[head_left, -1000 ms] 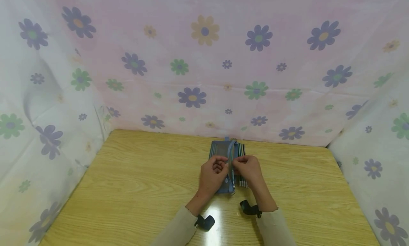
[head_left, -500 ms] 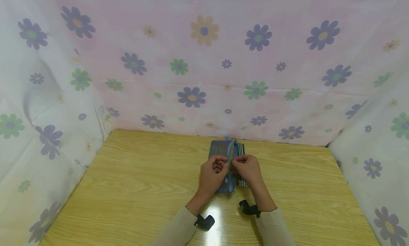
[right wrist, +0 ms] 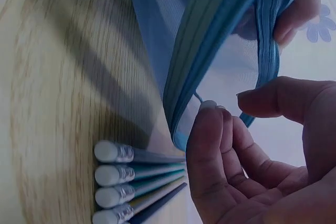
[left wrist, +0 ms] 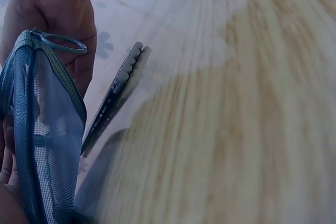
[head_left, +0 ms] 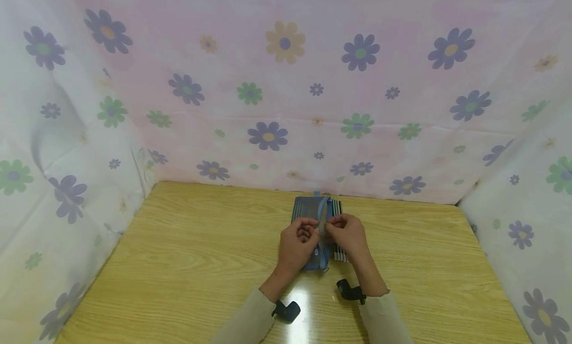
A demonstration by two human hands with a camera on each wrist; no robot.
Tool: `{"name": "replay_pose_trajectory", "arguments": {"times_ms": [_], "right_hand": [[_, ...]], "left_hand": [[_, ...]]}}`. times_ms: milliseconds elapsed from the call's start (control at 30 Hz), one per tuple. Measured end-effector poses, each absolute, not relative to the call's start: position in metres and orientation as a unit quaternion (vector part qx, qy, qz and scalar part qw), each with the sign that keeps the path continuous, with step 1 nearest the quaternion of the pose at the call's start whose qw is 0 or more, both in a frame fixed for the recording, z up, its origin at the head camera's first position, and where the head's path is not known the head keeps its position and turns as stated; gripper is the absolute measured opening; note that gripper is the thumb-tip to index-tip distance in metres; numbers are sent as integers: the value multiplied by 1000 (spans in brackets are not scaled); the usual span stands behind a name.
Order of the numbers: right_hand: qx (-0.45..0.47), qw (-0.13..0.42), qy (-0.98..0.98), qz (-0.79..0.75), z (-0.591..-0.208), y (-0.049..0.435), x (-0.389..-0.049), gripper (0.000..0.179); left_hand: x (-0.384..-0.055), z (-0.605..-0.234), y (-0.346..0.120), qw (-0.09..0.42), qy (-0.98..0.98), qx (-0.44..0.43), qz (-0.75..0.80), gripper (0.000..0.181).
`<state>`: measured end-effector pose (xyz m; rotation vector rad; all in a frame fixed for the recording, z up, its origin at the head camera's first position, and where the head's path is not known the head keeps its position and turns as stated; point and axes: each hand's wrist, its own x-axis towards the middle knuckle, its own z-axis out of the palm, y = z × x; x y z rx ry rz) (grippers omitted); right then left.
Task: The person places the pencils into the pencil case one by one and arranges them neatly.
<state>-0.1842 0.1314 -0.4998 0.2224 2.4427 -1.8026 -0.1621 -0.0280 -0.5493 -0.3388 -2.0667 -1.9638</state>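
Observation:
A blue mesh pencil case [head_left: 306,205] lies upright-wise on the table with its zipped mouth apart. My left hand [head_left: 296,247] grips its left rim; in the left wrist view, my left fingers [left wrist: 9,166] curl behind the zipper edge. My right hand [head_left: 348,235] is at the opposite rim. In the right wrist view, its thumb and bent fingers [right wrist: 207,135] are at the opening, tips apart, with nothing visible between them. Several pencils [right wrist: 113,174] with white ends lie in a row beside the case, under the right hand in the head view.
The wood-grain table [head_left: 187,264] carries the case and pencils. Flowered cloth [head_left: 223,61] hangs behind the table and along both sides. A ring-shaped zipper pull [left wrist: 65,43] stands out from the case's near end. Black wrist cameras [head_left: 287,311] jut from both wrists.
The gap between the case's rims looks wider than before. My right hand shifted slightly left, then back to the right. My left hand has stayed nearly in place.

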Motion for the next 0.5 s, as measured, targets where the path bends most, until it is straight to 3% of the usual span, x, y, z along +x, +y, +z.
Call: {"name": "replay_pose_trajectory", "arguments": {"times_ms": [500], "right_hand": [[24, -27, 881, -472, -502, 149, -187, 13]], "left_hand": [[-163, -551, -29, 131, -715, -113, -678, 17]]}}
